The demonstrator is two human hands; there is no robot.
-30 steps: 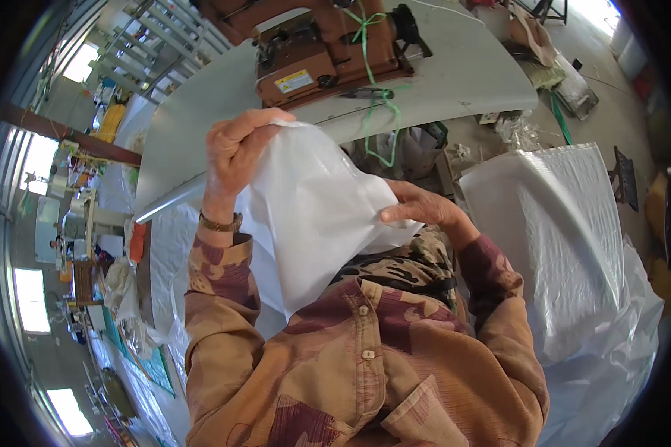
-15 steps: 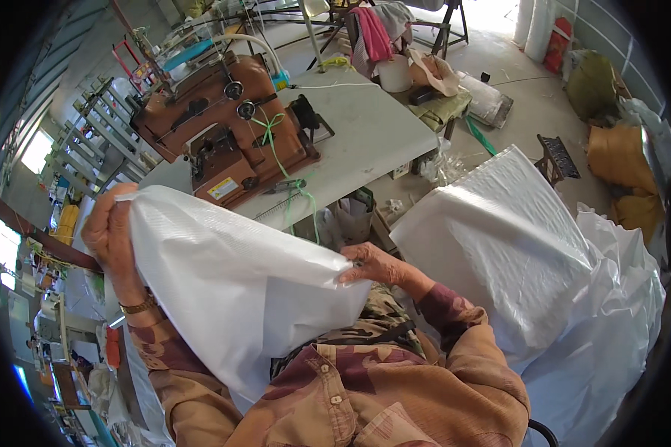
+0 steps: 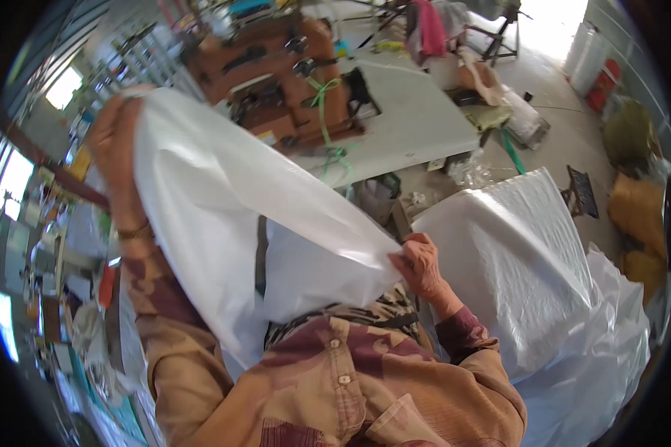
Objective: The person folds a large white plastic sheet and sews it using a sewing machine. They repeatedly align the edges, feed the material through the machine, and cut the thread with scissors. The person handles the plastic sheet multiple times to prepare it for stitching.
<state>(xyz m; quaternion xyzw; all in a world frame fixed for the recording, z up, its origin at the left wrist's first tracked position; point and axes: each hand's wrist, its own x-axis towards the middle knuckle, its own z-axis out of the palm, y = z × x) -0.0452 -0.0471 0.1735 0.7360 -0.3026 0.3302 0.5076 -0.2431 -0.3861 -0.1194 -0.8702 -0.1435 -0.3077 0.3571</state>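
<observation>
A white woven plastic sheet point(image 3: 201, 171) is stretched across my lap between both hands. My left hand point(image 3: 119, 141), raised at the upper left and smeared by motion, grips its top corner. On the right, my right hand point(image 3: 419, 262) pinches the sheet's other end in front of my waist. The sheet sags between them in a fold, with a gap showing below its upper band. Just right of my right hand lies a stack of similar white sheets point(image 3: 499, 253), whose loose, crumpled part point(image 3: 596, 357) hangs down on its right.
A brown sewing machine point(image 3: 276, 82) with green thread point(image 3: 322, 104) stands on a pale table point(image 3: 417, 112) ahead of me. Cloths point(image 3: 429, 30) hang at the far right. A red fire extinguisher point(image 3: 602, 86) and brown bundles point(image 3: 637, 212) stand along the right wall.
My left hand has risen, pulling its corner of the sheet up. My right hand has shifted right, still gripping. The sheet is stretched wider, and the view has turned slightly.
</observation>
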